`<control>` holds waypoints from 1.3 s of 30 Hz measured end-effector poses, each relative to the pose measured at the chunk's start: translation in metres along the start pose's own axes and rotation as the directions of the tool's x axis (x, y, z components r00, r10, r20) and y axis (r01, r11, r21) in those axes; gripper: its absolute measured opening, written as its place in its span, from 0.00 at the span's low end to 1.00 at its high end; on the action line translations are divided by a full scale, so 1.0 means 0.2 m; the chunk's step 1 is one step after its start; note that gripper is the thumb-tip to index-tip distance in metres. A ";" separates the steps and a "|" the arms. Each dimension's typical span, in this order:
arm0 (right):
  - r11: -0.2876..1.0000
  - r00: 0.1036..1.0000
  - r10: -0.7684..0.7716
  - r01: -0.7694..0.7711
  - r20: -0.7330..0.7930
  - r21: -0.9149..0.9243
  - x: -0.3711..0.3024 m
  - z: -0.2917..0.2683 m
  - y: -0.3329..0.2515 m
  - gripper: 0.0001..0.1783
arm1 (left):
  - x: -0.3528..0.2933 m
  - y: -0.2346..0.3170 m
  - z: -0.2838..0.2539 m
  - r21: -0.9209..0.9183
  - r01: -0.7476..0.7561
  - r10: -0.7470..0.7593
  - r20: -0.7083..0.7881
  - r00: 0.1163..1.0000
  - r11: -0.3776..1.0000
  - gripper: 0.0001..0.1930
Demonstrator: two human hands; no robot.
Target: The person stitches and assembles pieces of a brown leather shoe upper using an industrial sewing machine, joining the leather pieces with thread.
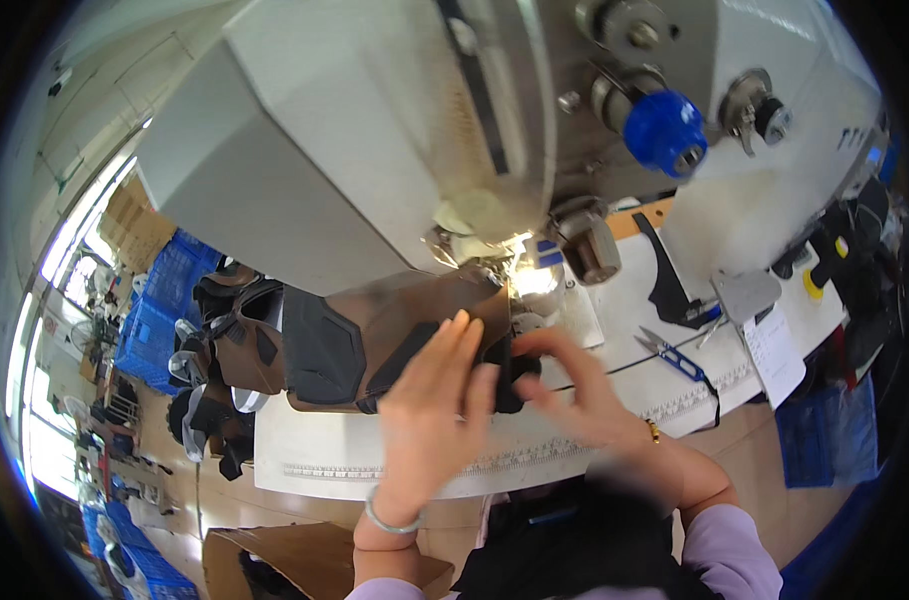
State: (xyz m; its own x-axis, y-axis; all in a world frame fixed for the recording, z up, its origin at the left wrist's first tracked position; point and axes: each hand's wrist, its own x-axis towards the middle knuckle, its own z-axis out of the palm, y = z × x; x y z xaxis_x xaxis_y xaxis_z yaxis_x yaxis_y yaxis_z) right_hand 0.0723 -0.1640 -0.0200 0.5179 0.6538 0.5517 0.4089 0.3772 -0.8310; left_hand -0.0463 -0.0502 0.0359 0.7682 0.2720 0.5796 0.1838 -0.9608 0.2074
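In the head view, the work looks like a stitching or alignment step: a brown piece [429,300] sits under the head of a sewing machine [304,150], ahead of and to the left of the fingers, partly on the tabletop [324,432]. The left hand [424,405] lies over it, fingers straight and close together, pressing rather than pinching. The right hand [589,405] is blurred at the piece's dark right edge, thumb and forefinger apart; whether they grip that edge, I cannot tell. The next move seems to call for keeping the layers flat and turning the edge evenly to the needle, with the fingertips clear of it; glare hides the exact contact there.

The piece looks smooth and leathery, with a raised, angular black panel [321,350] left of the left fingers and a darker strip beside them. It probably bends easily but springs back. Blue-handled snips [679,362] lie right of the right fingers.
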 end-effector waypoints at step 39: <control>0.689 0.830 0.460 -0.558 0.316 0.462 0.03 -0.04 -0.04 0.12 | -0.06 0.10 -0.02 0.011 0.005 -0.005 -0.008 1.000 1.000 0.19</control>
State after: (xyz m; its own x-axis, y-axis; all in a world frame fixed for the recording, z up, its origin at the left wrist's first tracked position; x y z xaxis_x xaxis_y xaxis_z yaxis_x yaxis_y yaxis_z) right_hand 0.0787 -0.1688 -0.0097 0.3799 0.9235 0.0526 -0.3547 0.1980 -0.9138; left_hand -0.0547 -0.0728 0.0360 0.7624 0.2770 0.5848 0.1939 -0.9600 0.2018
